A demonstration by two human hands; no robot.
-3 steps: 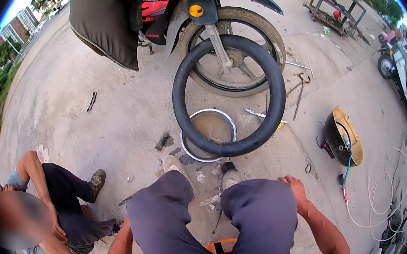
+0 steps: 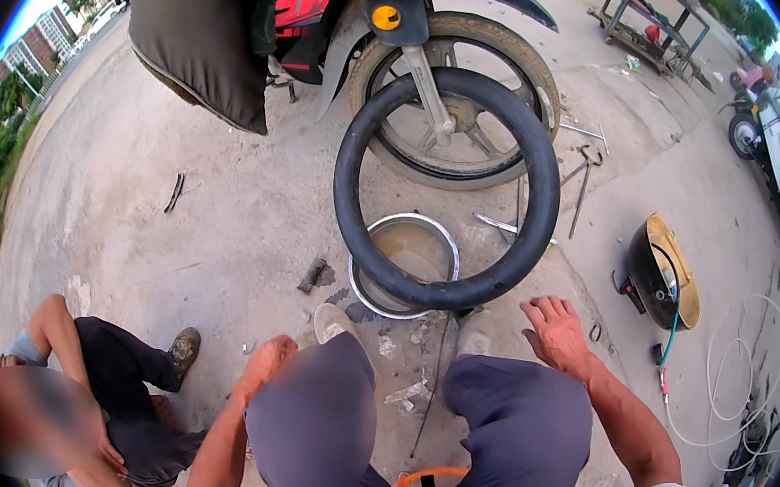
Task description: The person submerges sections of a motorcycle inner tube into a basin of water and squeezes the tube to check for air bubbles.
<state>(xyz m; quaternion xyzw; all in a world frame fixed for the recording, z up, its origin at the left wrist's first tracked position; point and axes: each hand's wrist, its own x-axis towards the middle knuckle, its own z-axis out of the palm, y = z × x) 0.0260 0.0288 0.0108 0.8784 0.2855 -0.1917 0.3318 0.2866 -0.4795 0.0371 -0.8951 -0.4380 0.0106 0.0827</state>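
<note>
i look through the head camera, and the black rubber tube (image 2: 428, 292), a big round ring, is before the person's knees. its lower part hangs over a round metal basin (image 2: 456, 253) with cloudy water inside. its upper part overlaps the front wheel (image 2: 533, 59) of a motorbike (image 2: 301, 20) in my view; i cannot tell if they are touching.

the right hand (image 2: 556, 335) is beyond the right knee, above the ground, with its fingers apart and nothing held. it is near the lower right side of the tube, but not touching it. the left hand (image 2: 269, 362) is beside the left knee; its fingers look bent, and i cannot tell if they are closed on something.

to the right of the wheel, i see long tongs (image 2: 584, 183) lying on the ground. more to the right, there is a black bowl-shaped thing (image 2: 643, 280) with a tan inside, and near it a loose white hose (image 2: 709, 372). at the left, another person (image 2: 75, 348) sits, knees bent.
</note>
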